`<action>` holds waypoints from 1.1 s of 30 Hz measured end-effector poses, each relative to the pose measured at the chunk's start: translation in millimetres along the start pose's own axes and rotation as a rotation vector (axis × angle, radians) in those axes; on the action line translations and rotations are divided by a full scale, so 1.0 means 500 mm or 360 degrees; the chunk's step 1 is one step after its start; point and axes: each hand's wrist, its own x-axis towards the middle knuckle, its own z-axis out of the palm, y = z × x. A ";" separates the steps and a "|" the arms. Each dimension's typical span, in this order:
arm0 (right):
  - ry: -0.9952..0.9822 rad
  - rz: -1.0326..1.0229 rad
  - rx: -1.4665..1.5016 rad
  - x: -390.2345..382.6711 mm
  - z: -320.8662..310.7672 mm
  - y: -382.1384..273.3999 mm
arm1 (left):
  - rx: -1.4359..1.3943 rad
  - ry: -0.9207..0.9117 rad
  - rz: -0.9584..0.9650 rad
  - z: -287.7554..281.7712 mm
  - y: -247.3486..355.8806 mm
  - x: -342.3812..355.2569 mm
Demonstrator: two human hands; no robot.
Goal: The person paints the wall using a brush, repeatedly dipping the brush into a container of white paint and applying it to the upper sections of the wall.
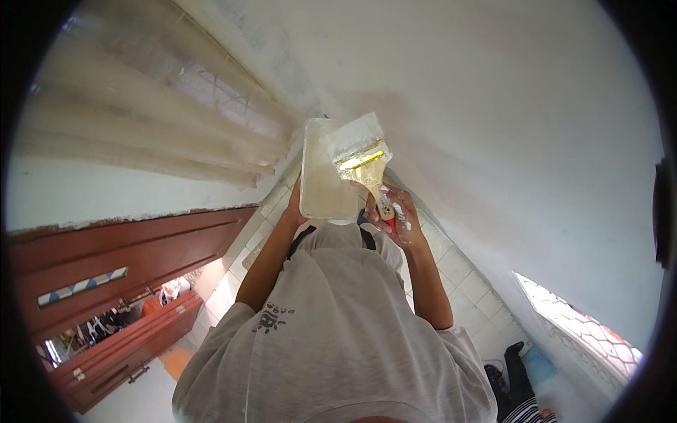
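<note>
My right hand (pixel 402 215), smeared with white paint, is closed round the handle of a wide paintbrush (pixel 368 162). The brush has a pale wooden handle with a red end, a shiny yellowish band and whitish bristles pointing up and left. Its bristle end overlaps the right edge of a rectangular, pale plastic tray (pixel 321 213); whether they touch, I cannot tell. At the tray's left side is my left hand (pixel 295 197), holding it up. Most of the left hand's fingers are hidden behind the tray.
A pale wall (pixel 522 127) rises ahead and to the right. Sheer curtains (pixel 134 134) hang at the left, above a reddish-brown wooden door (pixel 134 250). Light tiles (pixel 458 271) cover the floor. Another person's dark-clothed leg (pixel 520 374) shows at the lower right, near a patterned window grille (pixel 578 317).
</note>
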 end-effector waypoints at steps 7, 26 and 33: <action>0.0247 -0.0189 -0.0258 0.013 0.030 0.015 | 0.0139 -0.0391 0.0090 -0.034 0.051 0.028; 0.1599 -0.1973 -0.2435 0.276 0.404 -0.200 | 0.0255 -0.0693 -0.0094 -0.038 0.442 0.063; 0.2344 -0.2382 -0.3132 0.310 0.672 -0.526 | 0.0784 -0.1065 0.0207 -0.033 0.483 0.031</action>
